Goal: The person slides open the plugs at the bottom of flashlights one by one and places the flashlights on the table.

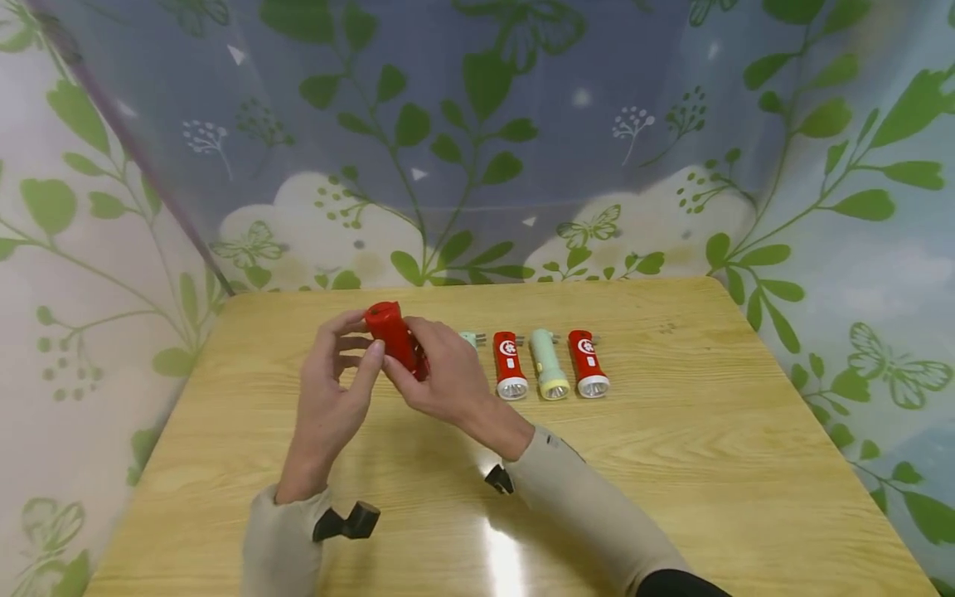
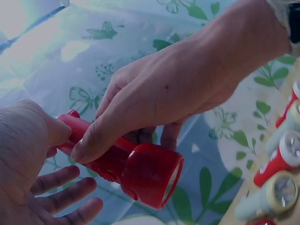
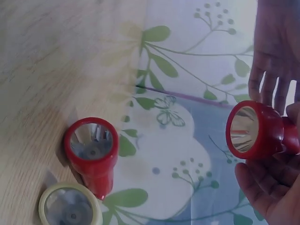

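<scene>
Above the left part of the table, both hands hold a red flashlight (image 1: 393, 336). At its tail end, my left hand (image 1: 332, 390) pinches it with the thumb and a finger; the other fingers (image 2: 70, 197) spread out beside it. My right hand (image 1: 455, 373) grips its body from the other side, thumb along the barrel. The wide red head (image 2: 152, 176) points away from the left hand in the left wrist view. Its reflector (image 3: 244, 130) faces the camera in the right wrist view.
Right of the hands, a row of flashlights lies on the wooden table (image 1: 671, 431): a mostly hidden light green one (image 1: 468, 338), a red one (image 1: 510, 356), a light green one (image 1: 548, 361) and another red one (image 1: 586, 356). A further red flashlight (image 3: 91, 159) shows near the right hand. Leaf-patterned curtains (image 1: 477, 166) surround the table.
</scene>
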`<state>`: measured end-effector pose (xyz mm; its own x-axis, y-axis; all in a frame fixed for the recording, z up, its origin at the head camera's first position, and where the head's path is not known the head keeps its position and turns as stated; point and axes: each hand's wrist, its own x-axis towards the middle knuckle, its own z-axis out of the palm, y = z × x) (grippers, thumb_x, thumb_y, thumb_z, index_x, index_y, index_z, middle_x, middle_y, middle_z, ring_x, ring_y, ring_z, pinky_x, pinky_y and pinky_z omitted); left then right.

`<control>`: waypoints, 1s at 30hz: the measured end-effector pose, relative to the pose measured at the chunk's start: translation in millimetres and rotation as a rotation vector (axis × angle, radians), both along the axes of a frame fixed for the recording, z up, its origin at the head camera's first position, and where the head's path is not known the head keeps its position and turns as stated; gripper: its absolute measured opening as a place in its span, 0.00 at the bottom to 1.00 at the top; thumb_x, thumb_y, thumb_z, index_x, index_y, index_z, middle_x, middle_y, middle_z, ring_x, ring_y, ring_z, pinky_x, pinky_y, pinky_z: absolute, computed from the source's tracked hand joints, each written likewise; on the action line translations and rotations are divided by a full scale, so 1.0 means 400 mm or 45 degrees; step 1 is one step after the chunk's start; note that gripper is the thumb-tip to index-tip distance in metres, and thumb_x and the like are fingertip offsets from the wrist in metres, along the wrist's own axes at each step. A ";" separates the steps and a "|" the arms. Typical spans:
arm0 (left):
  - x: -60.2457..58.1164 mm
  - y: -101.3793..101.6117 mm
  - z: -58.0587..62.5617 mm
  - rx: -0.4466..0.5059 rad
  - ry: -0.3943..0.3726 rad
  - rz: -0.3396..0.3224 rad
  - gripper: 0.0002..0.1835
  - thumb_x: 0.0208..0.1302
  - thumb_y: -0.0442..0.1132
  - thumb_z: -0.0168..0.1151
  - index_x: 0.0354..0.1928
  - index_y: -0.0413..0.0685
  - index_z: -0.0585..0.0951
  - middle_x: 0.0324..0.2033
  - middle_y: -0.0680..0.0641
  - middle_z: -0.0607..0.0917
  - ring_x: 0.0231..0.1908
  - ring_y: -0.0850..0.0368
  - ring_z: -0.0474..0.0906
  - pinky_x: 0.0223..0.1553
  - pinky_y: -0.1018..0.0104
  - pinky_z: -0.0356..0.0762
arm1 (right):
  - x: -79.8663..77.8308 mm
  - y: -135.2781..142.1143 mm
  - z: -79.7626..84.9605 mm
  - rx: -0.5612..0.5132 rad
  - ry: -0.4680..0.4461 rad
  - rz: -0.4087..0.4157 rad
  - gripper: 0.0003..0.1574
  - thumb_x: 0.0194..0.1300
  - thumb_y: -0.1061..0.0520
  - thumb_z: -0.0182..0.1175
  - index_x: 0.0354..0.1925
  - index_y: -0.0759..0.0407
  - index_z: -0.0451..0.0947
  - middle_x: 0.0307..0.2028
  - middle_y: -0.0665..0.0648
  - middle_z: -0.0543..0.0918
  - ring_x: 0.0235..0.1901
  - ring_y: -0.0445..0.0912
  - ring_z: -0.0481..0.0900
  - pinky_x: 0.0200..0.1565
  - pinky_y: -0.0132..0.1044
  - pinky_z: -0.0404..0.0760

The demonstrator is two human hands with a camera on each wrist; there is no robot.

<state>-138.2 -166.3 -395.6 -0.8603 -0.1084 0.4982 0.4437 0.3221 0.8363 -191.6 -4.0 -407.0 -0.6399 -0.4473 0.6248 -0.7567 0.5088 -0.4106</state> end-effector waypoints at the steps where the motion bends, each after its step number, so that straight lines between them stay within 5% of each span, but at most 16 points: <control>1: -0.002 0.006 0.003 0.012 0.000 -0.017 0.24 0.71 0.32 0.60 0.67 0.47 0.73 0.57 0.45 0.81 0.49 0.58 0.78 0.48 0.75 0.78 | 0.003 0.006 0.001 -0.016 0.000 -0.001 0.25 0.67 0.46 0.64 0.56 0.58 0.76 0.35 0.52 0.84 0.31 0.41 0.78 0.32 0.27 0.78; 18: -0.017 0.076 0.013 0.049 0.088 -0.140 0.21 0.72 0.30 0.57 0.65 0.47 0.75 0.53 0.43 0.82 0.42 0.56 0.79 0.40 0.73 0.81 | 0.038 0.060 -0.001 -0.266 -0.229 0.088 0.20 0.67 0.51 0.64 0.53 0.60 0.77 0.34 0.55 0.86 0.25 0.44 0.80 0.27 0.27 0.81; 30: -0.017 0.089 0.018 0.065 -0.001 -0.159 0.21 0.73 0.32 0.58 0.66 0.49 0.73 0.54 0.43 0.82 0.43 0.55 0.80 0.44 0.73 0.84 | 0.050 0.081 0.017 -0.266 -0.265 0.058 0.21 0.67 0.51 0.64 0.54 0.60 0.77 0.34 0.54 0.86 0.25 0.40 0.78 0.28 0.27 0.81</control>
<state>-145.0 -130.8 -388.6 -0.8690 -0.0256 0.4941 0.4770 0.2216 0.8505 -171.5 28.6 -400.3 -0.7459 -0.3544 0.5640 -0.6656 0.3643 -0.6513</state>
